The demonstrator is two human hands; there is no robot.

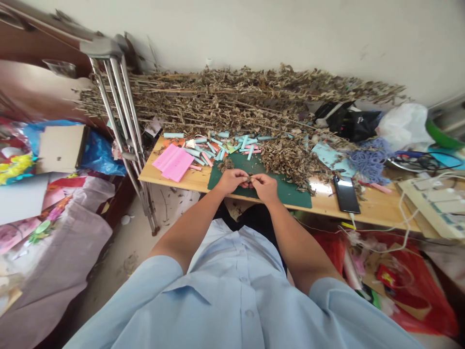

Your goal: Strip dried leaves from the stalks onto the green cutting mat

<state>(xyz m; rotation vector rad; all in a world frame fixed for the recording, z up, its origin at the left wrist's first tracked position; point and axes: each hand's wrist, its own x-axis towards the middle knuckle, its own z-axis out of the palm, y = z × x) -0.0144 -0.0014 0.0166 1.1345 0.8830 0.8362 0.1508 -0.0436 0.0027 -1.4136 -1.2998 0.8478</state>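
My left hand and my right hand meet over the front edge of a green cutting mat. Their fingertips pinch a small bit of dried leaf between them; most of it is hidden by the fingers. A small clump of dried leaf lies on the mat just behind my left hand. To the right of my right hand, a larger heap of dried leaves covers part of the mat. Pink paper sheets and several rolled blue and pink paper tubes lie to the left and behind.
Long bundles of dried stalks line the wall. Metal crutches lean at the table's left end. On the right are a phone with a cable, purple yarn and a power strip. Red bags sit below.
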